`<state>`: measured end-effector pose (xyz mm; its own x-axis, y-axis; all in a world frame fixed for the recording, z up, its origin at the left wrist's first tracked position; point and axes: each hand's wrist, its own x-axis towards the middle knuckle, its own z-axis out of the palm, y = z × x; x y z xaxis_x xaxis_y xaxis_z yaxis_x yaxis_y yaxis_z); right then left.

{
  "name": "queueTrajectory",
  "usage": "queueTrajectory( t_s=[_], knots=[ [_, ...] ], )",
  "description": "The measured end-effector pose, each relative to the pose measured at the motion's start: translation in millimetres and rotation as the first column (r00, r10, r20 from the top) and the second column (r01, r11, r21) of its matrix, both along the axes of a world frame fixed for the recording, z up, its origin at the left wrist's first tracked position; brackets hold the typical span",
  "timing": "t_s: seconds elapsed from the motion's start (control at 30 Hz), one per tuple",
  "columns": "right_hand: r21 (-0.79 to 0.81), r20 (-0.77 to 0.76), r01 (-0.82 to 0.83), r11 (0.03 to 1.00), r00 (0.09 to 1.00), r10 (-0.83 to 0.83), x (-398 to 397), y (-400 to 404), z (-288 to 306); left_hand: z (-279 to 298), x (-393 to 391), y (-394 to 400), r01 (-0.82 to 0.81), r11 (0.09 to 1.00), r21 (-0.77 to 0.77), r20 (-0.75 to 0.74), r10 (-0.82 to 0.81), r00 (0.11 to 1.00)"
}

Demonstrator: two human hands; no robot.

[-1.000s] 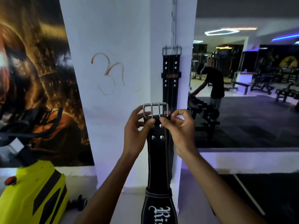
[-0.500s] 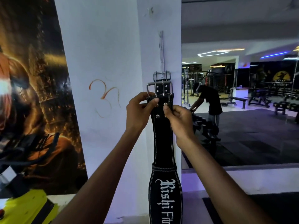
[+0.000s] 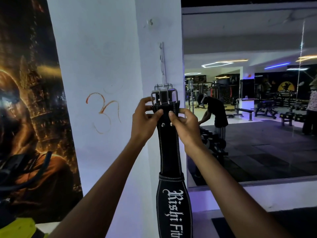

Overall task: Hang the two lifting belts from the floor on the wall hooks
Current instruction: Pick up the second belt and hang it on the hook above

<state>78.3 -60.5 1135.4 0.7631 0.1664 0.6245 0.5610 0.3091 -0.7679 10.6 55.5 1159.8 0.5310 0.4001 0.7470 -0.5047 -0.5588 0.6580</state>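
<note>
Since half a second ago the belt's buckle (image 3: 164,96) has risen to overlap the hanging belt's buckle (image 3: 163,86) under the hook rail (image 3: 162,60). Left hand (image 3: 145,120) pinches the black lifting belt (image 3: 169,143) at its left edge, thumb over the front, steadying it. Right hand (image 3: 186,125) pinches the right edge likewise, so the buckle frame stays square and free to catch a hook. The belt's wide lettered part hangs straight down along the white pillar (image 3: 103,66).

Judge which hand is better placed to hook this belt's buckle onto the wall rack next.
Left, probably. The left hand has fingers right at the buckle, just below the hook rack. The right hand pinches the belt lower, at the rivets, so it suits steadying.
</note>
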Motion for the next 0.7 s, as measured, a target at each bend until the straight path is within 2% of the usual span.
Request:
queueTrajectory(
  t_s=[0.13,0.23,0.47,0.6,0.7],
  knots=[
    [0.093,0.198,0.173,0.981,0.962,-0.188,1,-3,-1,-3,3,-11,-0.027,0.998,0.061,0.079,0.022,0.997],
    [0.064,0.273,0.2,0.978,0.939,-0.21,4,-6,-2,-3,6,-15,-0.037,0.995,0.088,0.117,0.027,0.993],
    [0.071,0.268,0.146,0.987,0.95,-0.16,6,-11,-1,-5,9,-15,-0.016,0.999,0.028,0.105,0.013,0.994],
    [0.102,0.144,0.095,0.99,0.984,-0.109,4,-8,-9,-6,10,-18,-0.003,1.0,-0.01,0.126,0.004,0.992],
    [0.028,0.057,-0.038,0.999,0.998,0.036,4,-6,-22,-5,16,-15,-0.021,0.993,-0.113,0.139,0.036,0.99]
  ],
)
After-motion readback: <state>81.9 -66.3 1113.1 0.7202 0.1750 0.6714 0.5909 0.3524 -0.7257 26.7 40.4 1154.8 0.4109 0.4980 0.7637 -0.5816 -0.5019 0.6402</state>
